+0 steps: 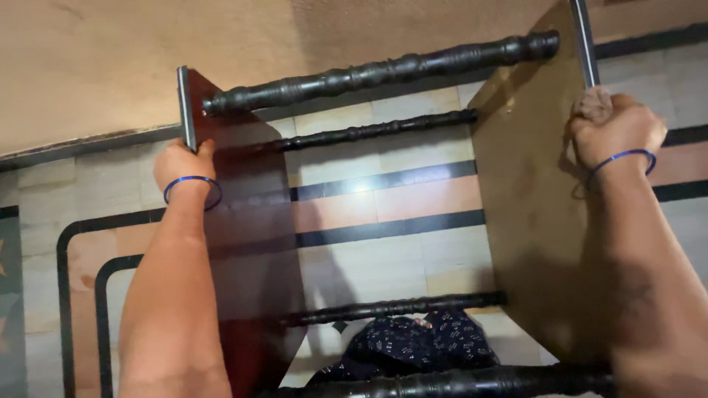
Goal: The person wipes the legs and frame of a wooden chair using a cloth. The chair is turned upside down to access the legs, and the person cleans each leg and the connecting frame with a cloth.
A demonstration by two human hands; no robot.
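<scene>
I am looking down at a small wooden rack held off the floor. It has two flat boards, a dark reddish left board (251,221) and a brown right board (523,199), joined by several black turned rods (383,72). My left hand (181,163) grips the top edge of the left board. My right hand (616,129) grips the top edge of the right board. Each wrist wears a thin blue bangle.
A beige wall (147,51) runs across the top. Below lies a tiled floor (383,206) with pale, pink and black bands. Dark blue patterned cloth (420,343) shows under the lower rods, over my legs.
</scene>
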